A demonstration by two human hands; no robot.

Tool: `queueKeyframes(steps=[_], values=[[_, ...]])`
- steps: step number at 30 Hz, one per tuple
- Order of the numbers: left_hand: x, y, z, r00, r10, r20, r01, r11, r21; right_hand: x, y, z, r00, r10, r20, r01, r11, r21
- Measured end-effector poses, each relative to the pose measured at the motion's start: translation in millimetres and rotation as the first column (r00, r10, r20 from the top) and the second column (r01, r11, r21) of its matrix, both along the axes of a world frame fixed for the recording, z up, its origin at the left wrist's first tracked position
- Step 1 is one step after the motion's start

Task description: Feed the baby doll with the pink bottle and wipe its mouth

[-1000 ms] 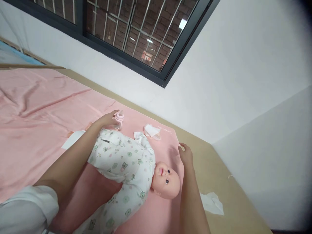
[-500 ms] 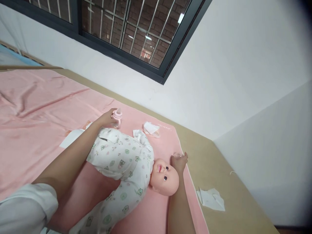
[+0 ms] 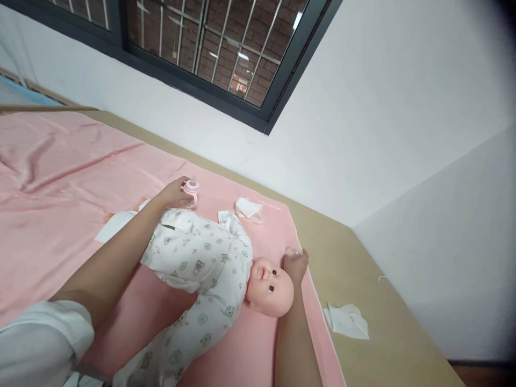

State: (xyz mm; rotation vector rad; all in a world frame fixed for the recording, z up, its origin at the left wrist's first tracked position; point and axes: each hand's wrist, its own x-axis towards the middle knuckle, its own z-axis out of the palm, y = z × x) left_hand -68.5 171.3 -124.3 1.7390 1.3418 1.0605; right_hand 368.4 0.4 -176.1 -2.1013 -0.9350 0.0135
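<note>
A baby doll (image 3: 269, 287) lies on its back on a pink sheet (image 3: 242, 355), in a white printed outfit (image 3: 201, 252). Beyond the outfit's lower part, my left hand (image 3: 174, 192) is closed around a baby bottle (image 3: 191, 187) with a pink collar, pink handles and a bare teat. The bottle stands nearly upright. Past the doll's head, my right hand (image 3: 297, 265) grips a small clear rounded piece (image 3: 291, 251), like a bottle cover, near the sheet's edge. My fingers hide part of it.
A tissue-like packet (image 3: 249, 208) lies beyond the doll's shoulder. White paper (image 3: 347, 321) is on the tan board (image 3: 330, 242) to the right, and another white sheet (image 3: 115, 226) sits under my left forearm. A white wall and a barred window (image 3: 209, 48) border the far side.
The view has shifted slightly, so everything sits a little higher and further left. Both hands keep their hold; the doll stays in place.
</note>
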Motion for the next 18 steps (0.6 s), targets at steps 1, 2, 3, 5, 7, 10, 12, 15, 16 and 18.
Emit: queueKeyframes(steps=[1,2,3,5,7,10,12,15,16,18], values=[[0,0,-0.1,1.0,0.004,-0.004,-0.004,1.0,0.002,0,0,-0.4,1.0,0.002,0.001,-0.002,1.0,-0.001],[0,0,-0.2,1.0,0.008,-0.007,-0.008,1.0,0.003,1,0,-0.7,1.0,0.004,0.003,-0.004,1.0,-0.001],[-1,0,-0.4,1.0,0.01,-0.01,-0.01,1.0,0.005,1,0,-1.0,1.0,0.005,0.004,-0.005,1.0,-0.001],[-1,2,-1.2,1.0,0.014,-0.015,-0.014,1.0,0.008,1,0,-1.2,1.0,0.006,0.005,-0.006,1.0,-0.003],[-1,3,-2.4,1.0,0.019,-0.019,-0.018,1.0,0.012,1,0,-0.7,1.0,0.007,0.004,-0.007,1.0,-0.008],[-1,4,-3.8,0.999,0.025,-0.02,-0.025,1.0,0.017,0,-1,1.0,1.0,0.009,0.001,-0.009,1.0,-0.016],[-1,3,-3.3,0.999,0.03,-0.018,-0.03,0.999,0.019,-1,-1,2.4,1.0,0.009,-0.002,-0.009,1.0,-0.019],[-1,0,1.1,0.999,0.038,-0.009,-0.038,0.999,0.027,-3,-2,4.5,1.0,0.004,-0.014,-0.005,1.0,-0.018],[-1,-1,3.6,0.999,0.041,-0.004,-0.041,0.999,0.032,-4,-2,5.2,1.0,0.002,-0.019,-0.003,1.0,-0.018],[0,-5,9.6,0.999,0.044,0.01,-0.045,0.998,0.047,-5,-4,6.5,1.0,-0.003,-0.027,0.003,1.0,-0.016]])
